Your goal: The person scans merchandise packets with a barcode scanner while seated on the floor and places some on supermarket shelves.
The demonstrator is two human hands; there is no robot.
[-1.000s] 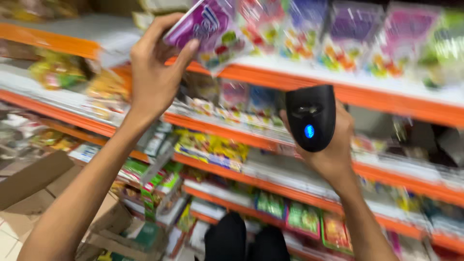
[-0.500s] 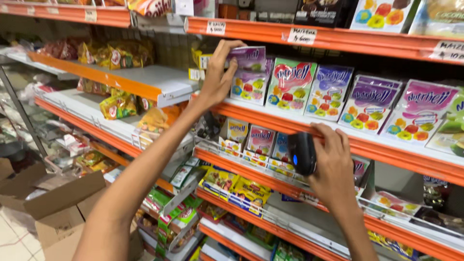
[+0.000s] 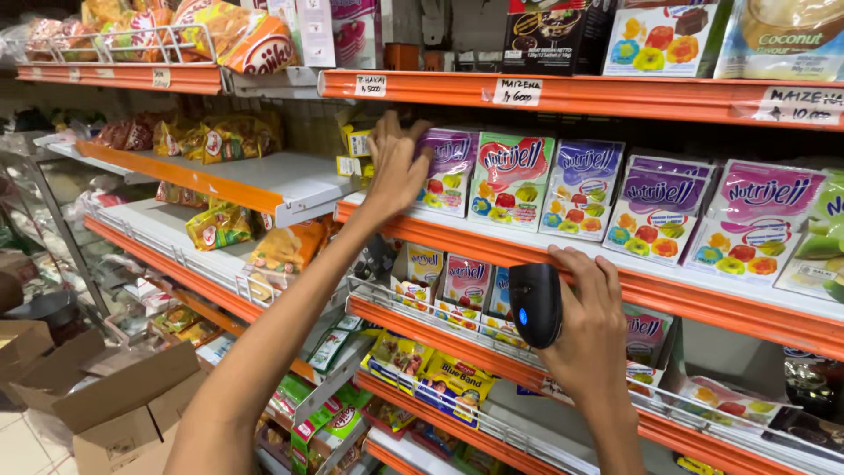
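The left hand point(image 3: 397, 167) is spread over a purple jelly-powder sachet point(image 3: 446, 171) on the orange shelf point(image 3: 545, 251), fingers at its top edge. The sachet looks light, soft and crinkly, best pinched by that edge. Right of it stand five more sachets. The right hand point(image 3: 587, 330), lower, is clamped round one black barcode scanner point(image 3: 535, 303).

- Left hand point(image 3: 397, 167): arm stretched up and forward, wrist bent back a little, fingers spread and curled forward, back of hand to camera.
- Right hand point(image 3: 587, 325): lower and right of the left, forearm rising from below, fingers wrapped in a closed grip, knuckles up.
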